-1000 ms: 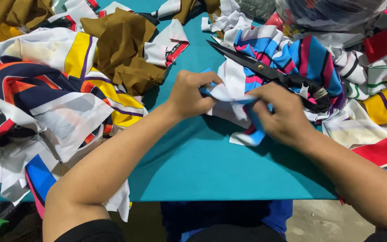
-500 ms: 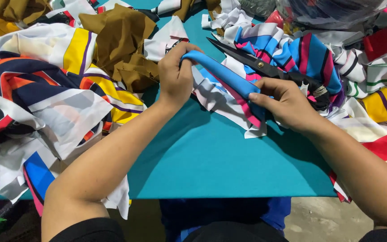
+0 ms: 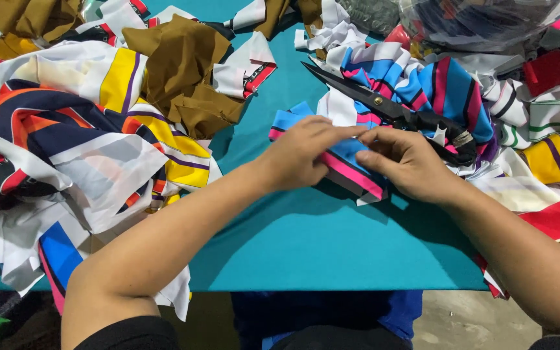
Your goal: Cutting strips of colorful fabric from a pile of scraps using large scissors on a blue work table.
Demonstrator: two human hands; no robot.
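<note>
Teal cloth covers the whole table [image 3: 332, 253], and right in the middle of it both hands are pressed down on a blue and pink striped fabric strip [image 3: 351, 170]. The left hand [image 3: 299, 152] lies flat over the strip's left half, fingers stretched out and together, more pinning than gripping. The right hand [image 3: 406, 162] meets it fingertip to fingertip, fingers curled loosely on the strip's right end, so the piece is held flat against the table rather than lifted. Makes sense, that slippery-looking stuff would spring open otherwise.

The black scissors [image 3: 384, 107] lie just behind the hands on a striped scrap heap [image 3: 422, 81], blades pointing up-left, within easy reach but untouched. A big pile of white, navy, orange and yellow fabric [image 3: 72, 142] sits pushed off to the left, brown pieces [image 3: 189, 71] behind it.

Hard to say whether the strip is folded or rolled under the palms, since the hands cover most of it. The scissor handles are buried in scraps too. A clear plastic bag [image 3: 481, 19] is cut off at the top edge.
</note>
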